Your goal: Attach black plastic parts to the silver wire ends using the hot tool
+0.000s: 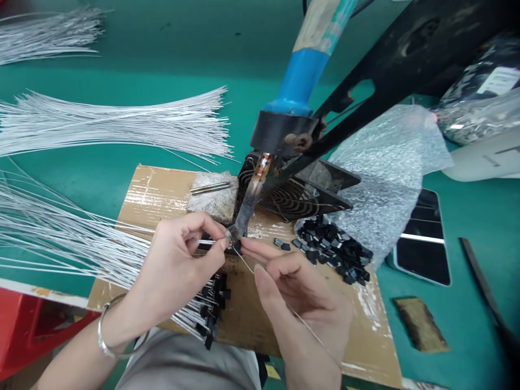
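Observation:
My left hand pinches a white wire between thumb and forefinger, its end close to the tip of a blue-handled soldering iron. The iron is clamped with its tip pointing down. In my right hand a thin strand of solder wire runs between thumb and fingers up to that tip. The exact joint is hidden by my fingertips and the iron. Below my left hand lie several white wires with black connectors on their ends.
A black metal arm holds the iron over a round-grilled fan. Loose black connectors lie on the cardboard. Wire bundles fill the left. Bubble wrap, a phone and a brown pad lie right.

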`<move>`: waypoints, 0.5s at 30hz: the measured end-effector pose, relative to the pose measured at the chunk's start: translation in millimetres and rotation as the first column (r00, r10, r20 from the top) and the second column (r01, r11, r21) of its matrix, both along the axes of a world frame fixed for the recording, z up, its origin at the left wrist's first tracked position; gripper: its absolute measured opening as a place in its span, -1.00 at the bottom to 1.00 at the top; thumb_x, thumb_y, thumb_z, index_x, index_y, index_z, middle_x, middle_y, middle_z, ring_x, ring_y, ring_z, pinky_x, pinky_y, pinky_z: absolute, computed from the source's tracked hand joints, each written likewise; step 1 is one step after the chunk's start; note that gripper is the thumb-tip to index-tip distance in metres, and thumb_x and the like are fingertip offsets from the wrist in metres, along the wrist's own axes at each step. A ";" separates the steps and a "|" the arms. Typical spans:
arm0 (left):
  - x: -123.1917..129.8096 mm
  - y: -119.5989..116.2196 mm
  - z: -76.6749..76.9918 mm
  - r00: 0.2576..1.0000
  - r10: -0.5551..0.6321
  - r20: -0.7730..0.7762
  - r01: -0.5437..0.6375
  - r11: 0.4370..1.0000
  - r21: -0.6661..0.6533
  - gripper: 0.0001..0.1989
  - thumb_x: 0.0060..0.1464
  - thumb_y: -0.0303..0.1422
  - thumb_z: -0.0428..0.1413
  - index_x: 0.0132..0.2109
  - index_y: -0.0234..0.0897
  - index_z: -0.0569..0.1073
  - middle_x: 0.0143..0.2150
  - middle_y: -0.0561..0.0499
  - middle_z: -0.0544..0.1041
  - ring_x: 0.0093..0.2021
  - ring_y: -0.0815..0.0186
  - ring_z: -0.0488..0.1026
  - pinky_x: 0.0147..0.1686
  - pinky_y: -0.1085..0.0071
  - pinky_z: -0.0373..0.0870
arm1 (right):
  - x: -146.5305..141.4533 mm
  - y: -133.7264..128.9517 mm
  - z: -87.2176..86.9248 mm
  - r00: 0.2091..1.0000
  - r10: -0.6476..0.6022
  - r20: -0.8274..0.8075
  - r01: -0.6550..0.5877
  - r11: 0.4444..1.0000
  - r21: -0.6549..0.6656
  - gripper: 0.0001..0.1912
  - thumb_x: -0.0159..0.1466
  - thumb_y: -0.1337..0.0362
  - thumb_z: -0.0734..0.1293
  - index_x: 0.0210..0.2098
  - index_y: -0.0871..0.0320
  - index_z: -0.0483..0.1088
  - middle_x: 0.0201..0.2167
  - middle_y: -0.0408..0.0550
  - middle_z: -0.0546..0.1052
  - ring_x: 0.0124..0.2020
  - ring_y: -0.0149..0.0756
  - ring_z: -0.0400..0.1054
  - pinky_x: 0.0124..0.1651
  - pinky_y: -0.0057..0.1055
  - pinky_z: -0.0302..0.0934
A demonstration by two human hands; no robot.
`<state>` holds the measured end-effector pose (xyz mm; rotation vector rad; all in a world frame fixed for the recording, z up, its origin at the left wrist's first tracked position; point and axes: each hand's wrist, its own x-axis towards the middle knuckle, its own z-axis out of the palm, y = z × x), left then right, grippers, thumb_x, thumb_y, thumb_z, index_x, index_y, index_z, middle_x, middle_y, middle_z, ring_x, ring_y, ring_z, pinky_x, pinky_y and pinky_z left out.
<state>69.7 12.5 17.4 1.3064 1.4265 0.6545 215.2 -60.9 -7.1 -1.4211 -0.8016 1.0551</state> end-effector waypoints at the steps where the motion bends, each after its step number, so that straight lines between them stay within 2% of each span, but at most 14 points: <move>1: 0.0 0.4 -0.1 1.000 -0.002 0.005 0.002 1.000 0.003 -0.91 0.03 -0.33 0.21 -0.40 -0.23 0.52 -0.30 -0.08 0.64 -0.25 0.15 0.56 -0.27 0.28 0.42 | -0.4 0.1 1.0 1.000 0.002 0.001 -0.002 1.000 -0.004 -0.76 0.36 0.29 0.44 -0.43 0.06 0.41 -0.08 -0.03 0.73 0.06 -0.15 0.63 0.13 -0.24 0.53; 7: -0.4 0.9 -0.9 1.000 0.008 0.026 -0.008 1.000 0.008 -0.92 0.02 -0.36 0.22 -0.40 -0.24 0.52 -0.30 -0.06 0.64 -0.25 0.18 0.55 -0.29 0.32 0.40 | 1.6 0.4 0.9 1.000 0.016 0.007 -0.015 0.999 -0.031 -0.76 0.37 0.26 0.45 -0.43 0.06 0.41 -0.05 -0.05 0.73 0.04 -0.17 0.63 0.14 -0.24 0.52; 11: -0.2 1.3 -1.4 1.000 0.004 0.019 -0.004 1.000 0.010 -0.91 0.03 -0.34 0.21 -0.40 -0.24 0.53 -0.29 -0.09 0.65 -0.26 0.17 0.55 -0.29 0.30 0.41 | 3.6 0.6 -2.0 0.999 0.041 0.025 -0.042 0.999 0.021 -0.76 0.36 0.27 0.45 -0.43 0.06 0.42 -0.07 -0.04 0.73 0.03 -0.15 0.64 0.12 -0.24 0.53; 15: -0.3 1.6 -1.8 1.000 0.010 -0.001 -0.010 1.000 0.015 -0.91 0.02 -0.33 0.20 -0.39 -0.24 0.54 -0.29 -0.11 0.65 -0.24 0.14 0.57 -0.27 0.29 0.41 | 1.8 1.0 0.9 1.000 0.021 0.013 -0.021 1.000 -0.018 -0.76 0.36 0.26 0.45 -0.44 0.05 0.41 -0.09 -0.08 0.73 0.10 -0.19 0.61 0.14 -0.32 0.51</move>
